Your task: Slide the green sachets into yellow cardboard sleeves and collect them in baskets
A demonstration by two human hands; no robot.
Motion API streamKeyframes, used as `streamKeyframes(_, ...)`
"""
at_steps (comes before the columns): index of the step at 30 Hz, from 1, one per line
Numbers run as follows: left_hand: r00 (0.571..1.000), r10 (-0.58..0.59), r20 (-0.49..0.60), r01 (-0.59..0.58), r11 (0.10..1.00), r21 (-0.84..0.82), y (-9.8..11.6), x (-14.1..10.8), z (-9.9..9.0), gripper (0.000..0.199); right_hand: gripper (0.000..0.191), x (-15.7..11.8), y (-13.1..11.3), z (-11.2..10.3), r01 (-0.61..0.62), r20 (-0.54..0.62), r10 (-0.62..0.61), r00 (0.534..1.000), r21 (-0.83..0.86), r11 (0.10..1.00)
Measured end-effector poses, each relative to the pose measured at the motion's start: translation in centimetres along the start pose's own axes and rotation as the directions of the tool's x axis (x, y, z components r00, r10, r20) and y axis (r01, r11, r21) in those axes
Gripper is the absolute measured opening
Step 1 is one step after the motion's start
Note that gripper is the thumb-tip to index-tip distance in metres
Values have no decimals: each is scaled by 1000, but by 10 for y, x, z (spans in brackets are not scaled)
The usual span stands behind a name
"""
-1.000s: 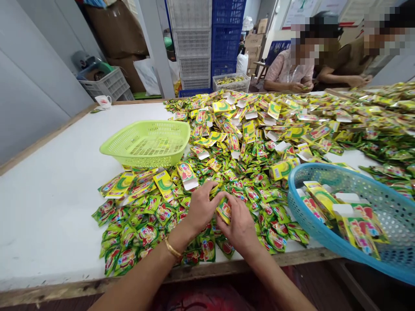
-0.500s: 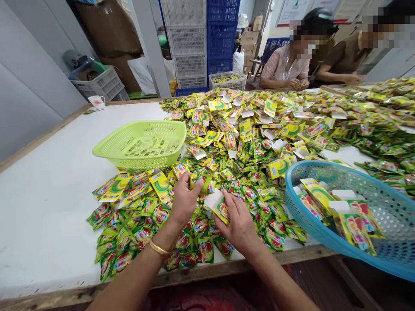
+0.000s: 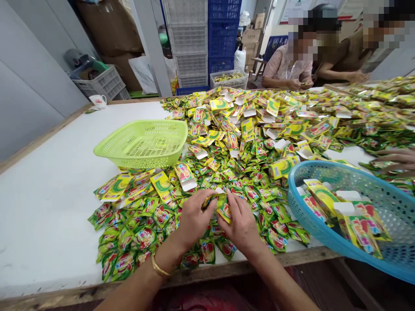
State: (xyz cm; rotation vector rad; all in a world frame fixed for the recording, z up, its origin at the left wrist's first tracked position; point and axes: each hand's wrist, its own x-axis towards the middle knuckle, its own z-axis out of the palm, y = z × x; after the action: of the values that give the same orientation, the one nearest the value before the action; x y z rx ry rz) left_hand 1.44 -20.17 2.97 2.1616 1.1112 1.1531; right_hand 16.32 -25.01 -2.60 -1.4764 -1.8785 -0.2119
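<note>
My left hand (image 3: pixel 197 216) is closed around a small green candy packet (image 3: pixel 208 200), mostly hidden by the fingers. Its fingertips meet the open end of a small yellow-and-green carton (image 3: pixel 223 211), pinched in my right hand (image 3: pixel 240 221). How far the packet sits inside the carton is hidden. Beneath both hands, loose green packets (image 3: pixel 142 237) with red fruit pictures cover the table's front. A carton with its white flap raised (image 3: pixel 185 175) lies just beyond my left hand.
A lime-green basket (image 3: pixel 139 162) stands left, a blue basket (image 3: pixel 300 207) holding several cartons right. Yellow cartons (image 3: pixel 246 125) pile up behind. Another person's hand (image 3: pixel 397 157) reaches in at the right edge. Two people sit across; crates (image 3: pixel 189 39) are stacked behind.
My left hand has moved right and down, bringing the packet to the carton's open end. My right hand stays nearly in place. Another person's hand has appeared at the right edge.
</note>
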Motion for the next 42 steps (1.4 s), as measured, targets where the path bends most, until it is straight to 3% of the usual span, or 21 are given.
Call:
streamKeyframes(2,975,-177,134,181,983,-17,0,9,-8,16,66,0,0,-1,43,-3,-43,999,-27,999)
streamKeyframes(4,923,-288,253,288,957,39,-2,18,-12,17,66,0,-1,-1,79,12,-79,997,-54,995)
streamKeyframes(10,859,-315,404,260,948,186,-5,24,-7,22,62,-3,-9,1,143,85,-135,987,-92,985)
streamKeyframes(16,867,-363,341,382,924,10,-2,21,-15,38,62,-5,-5,0,93,38,-90,995,-66,993)
streamKeyframes(20,874,-349,340,329,937,116,-4,21,-20,22,60,-4,-5,-1,118,41,-116,992,-67,991)
streamKeyframes(24,887,-351,299,297,931,214,-4,17,-11,5,57,-3,-7,2,117,53,-113,992,-83,990)
streamKeyframes(27,871,-383,309,347,923,166,-3,13,-4,11,58,-4,-7,2,109,37,-106,994,-88,990)
streamKeyframes(29,830,-429,357,427,900,90,-5,11,-2,22,59,-4,-7,2,110,35,-107,994,-89,990)
streamKeyframes(33,677,-454,580,578,815,-37,-9,10,-5,29,59,-6,-7,1,122,54,-117,992,-87,989)
streamKeyframes(36,586,-398,706,573,819,-13,-7,9,-7,29,61,-8,-8,2,130,62,-126,990,-63,990)
streamKeyframes(39,525,-363,770,560,828,9,2,7,-7,36,63,-8,-7,3,137,63,-134,989,-51,989)
streamKeyframes(40,541,-370,756,550,835,15,5,7,-8,38,63,-8,-7,3,140,65,-136,989,-52,989)
streamKeyframes(42,658,-385,648,487,873,24,12,7,-12,39,63,-7,-6,2,142,65,-138,988,-59,988)
